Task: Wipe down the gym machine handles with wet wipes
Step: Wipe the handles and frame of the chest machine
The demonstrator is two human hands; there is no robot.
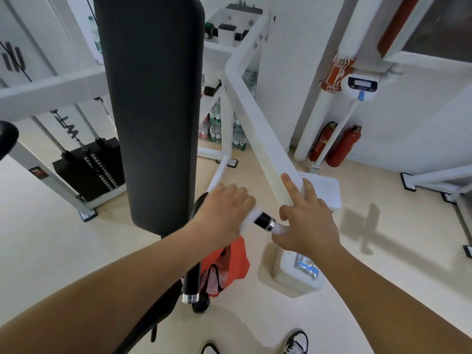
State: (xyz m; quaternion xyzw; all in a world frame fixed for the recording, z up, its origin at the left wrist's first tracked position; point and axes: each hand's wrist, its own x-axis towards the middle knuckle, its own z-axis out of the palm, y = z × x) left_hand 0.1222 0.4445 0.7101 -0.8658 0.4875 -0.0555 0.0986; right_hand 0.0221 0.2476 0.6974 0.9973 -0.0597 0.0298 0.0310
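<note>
Pale gym flooring spreads beneath a white machine arm (258, 129). At its lower end the left hand (224, 210) curls round a wet wipe (249, 222) wrapped on the black handle (263, 219); the right hand (304, 223) rests straight-fingered on the arm. Limp and slick, the wipe likely needs a full-palm grip (the rigid handle won't give).

**White Frame, Black Grips, One Orange Splash**

Under the left fingers (242, 198) a white wipe (249, 222) wraps a black handle (263, 219) ringed in chrome. The arm (255, 118) beneath the right fingers (290, 185) is white. Left of the fingers, the pad (153, 111) is plain black. Below them are an orange bag (233, 261) and a white tub (286, 267) with a blue-and-silver label. Beyond them, two red extinguishers (342, 146) stand on the beige floor (383, 251).
</note>
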